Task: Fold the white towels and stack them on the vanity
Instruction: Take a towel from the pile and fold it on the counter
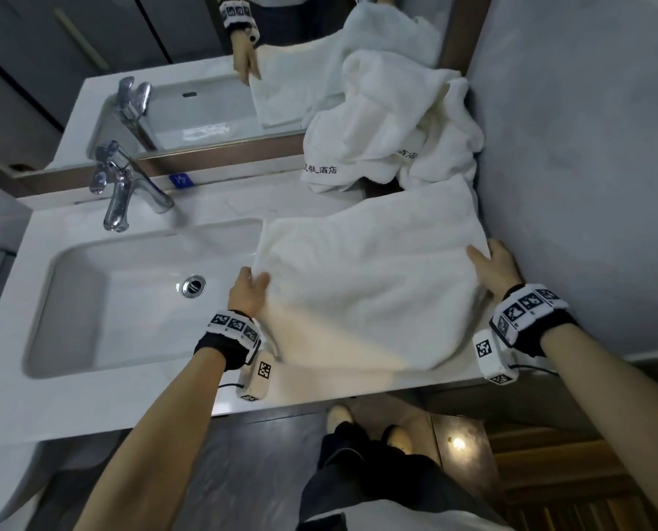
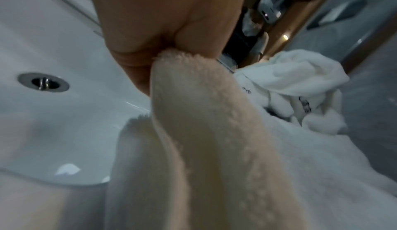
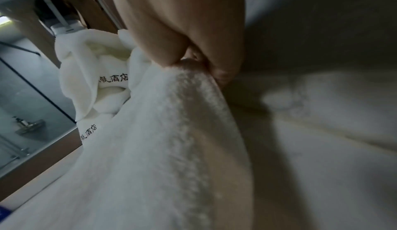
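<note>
A white towel [image 1: 369, 277] is spread over the right part of the vanity top [image 1: 220, 208], its left edge hanging over the sink. My left hand [image 1: 251, 281] pinches the towel's left edge; the left wrist view shows the towel [image 2: 193, 106] caught between thumb and fingers. My right hand [image 1: 488, 258] pinches the right edge by the wall, and the towel [image 3: 171, 114] folds over from that pinch in the right wrist view. Behind it, a heap of crumpled white towels [image 1: 392, 124] with black lettering leans on the mirror.
A white sink [image 1: 90, 300] with a metal drain [image 1: 194, 285] fills the left of the vanity, and a chrome faucet [image 1: 120, 185] stands behind it. A mirror [image 1: 189, 70] runs along the back. A grey wall [image 1: 588, 147] closes the right side.
</note>
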Tool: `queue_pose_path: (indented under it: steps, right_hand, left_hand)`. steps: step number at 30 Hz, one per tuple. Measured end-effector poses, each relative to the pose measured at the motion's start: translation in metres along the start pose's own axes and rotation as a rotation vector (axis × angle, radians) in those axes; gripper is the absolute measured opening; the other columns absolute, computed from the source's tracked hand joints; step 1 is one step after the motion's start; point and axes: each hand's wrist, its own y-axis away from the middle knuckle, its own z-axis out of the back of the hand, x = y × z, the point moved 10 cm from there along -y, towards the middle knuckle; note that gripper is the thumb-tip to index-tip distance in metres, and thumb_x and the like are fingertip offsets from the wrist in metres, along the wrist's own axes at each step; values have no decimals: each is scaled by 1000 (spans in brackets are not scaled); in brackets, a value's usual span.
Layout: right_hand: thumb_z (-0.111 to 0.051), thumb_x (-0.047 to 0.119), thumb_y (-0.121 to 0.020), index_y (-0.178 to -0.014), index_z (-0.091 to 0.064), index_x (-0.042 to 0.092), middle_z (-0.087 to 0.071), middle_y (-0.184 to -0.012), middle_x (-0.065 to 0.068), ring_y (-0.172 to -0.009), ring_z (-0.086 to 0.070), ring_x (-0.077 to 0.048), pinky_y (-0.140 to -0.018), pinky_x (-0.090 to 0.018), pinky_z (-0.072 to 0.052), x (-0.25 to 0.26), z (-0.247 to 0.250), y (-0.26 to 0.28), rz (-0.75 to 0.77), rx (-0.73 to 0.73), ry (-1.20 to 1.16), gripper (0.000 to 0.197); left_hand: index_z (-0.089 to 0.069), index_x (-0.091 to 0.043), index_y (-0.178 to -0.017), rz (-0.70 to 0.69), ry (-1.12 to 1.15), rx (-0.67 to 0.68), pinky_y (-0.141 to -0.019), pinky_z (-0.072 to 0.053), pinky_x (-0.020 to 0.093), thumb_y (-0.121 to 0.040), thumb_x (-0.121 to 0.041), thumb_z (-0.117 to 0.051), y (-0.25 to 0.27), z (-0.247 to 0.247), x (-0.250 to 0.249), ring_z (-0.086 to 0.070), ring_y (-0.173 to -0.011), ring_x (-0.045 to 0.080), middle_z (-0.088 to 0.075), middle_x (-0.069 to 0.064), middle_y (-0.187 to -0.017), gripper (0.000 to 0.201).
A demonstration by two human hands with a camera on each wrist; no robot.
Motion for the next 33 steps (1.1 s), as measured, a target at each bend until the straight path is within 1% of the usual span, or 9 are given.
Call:
queue_pose_path:
  steps: [5,9,13,16,19,21,24,29,33]
  right_hand:
    - [-52,50,-87,-117,-60,-1,-61,-124,-20,-115,-57,-35,-104,-46,-43,-56,-6,15,-188,99,78,60]
    - [-62,62,-65,-110,-64,9,-66,-118,-11,-110,-60,-33,-101,-49,-45,-83,-9,32,-218,136,7,70]
    - [-67,43,-80,-99,-65,15,-68,-113,-10,-107,-62,-30,-102,-47,-45,-63,-19,40,-140,192,-84,34]
    - [-58,25,-92,-127,-54,5,-59,-129,-15,-118,-56,-31,-106,-45,-41,-43,-19,39,-110,177,-224,40]
    - [-53,25,-91,-124,-56,6,-61,-125,-15,-112,-58,-29,-100,-41,-45,-25,-2,37,-15,46,-80,38]
    - [-51,23,-90,-119,-58,3,-62,-122,-18,-109,-58,-30,-94,-36,-45,-19,6,38,-6,-22,-49,36]
    - [-48,36,-90,-122,-57,5,-60,-127,-18,-114,-56,-35,-99,-38,-43,-25,6,42,-75,3,42,46]
    - [-45,44,-92,-127,-53,1,-54,-132,-18,-119,-50,-34,-91,-31,-35,-67,-2,63,-197,97,90,56]
    - [-54,41,-87,-114,-62,7,-63,-120,-15,-110,-57,-32,-100,-45,-44,-85,-1,82,-152,117,10,44]
  left_hand:
    - [-59,-5,-93,106,156,131,-80,-46,33,-91,-37,-57,20,-7,33,-53,-89,22,-57,9,-90,32]
    - [-60,-7,-94,120,327,195,-101,-45,36,-89,-30,-62,46,-10,48,-59,-100,23,-64,9,-99,24]
    - [-65,-11,-95,8,367,119,-94,-45,34,-90,-20,-61,64,-5,23,-60,-98,22,-67,6,-99,11]
    - [-61,-8,-104,-104,344,-42,-82,-45,29,-92,-15,-56,66,10,-2,-56,-93,19,-62,6,-99,15]
    - [-53,-15,-87,-117,206,-158,-80,-39,30,-93,-20,-52,63,20,-14,-51,-90,20,-55,6,-88,8]
    - [-54,-7,-99,-59,55,-175,-85,-40,33,-94,-25,-49,57,21,-11,-55,-102,28,-58,16,-101,19]
    - [-44,0,-133,63,-145,-66,-105,-35,37,-95,-34,-48,54,8,2,-45,-128,34,-46,20,-140,51]
    - [-51,2,-115,144,-94,103,-103,-43,45,-90,-46,-54,70,-13,39,-55,-109,31,-55,17,-117,54]
    - [-58,-6,-109,69,84,194,-104,-43,46,-92,-32,-56,94,-21,54,-59,-106,26,-62,13,-113,31]
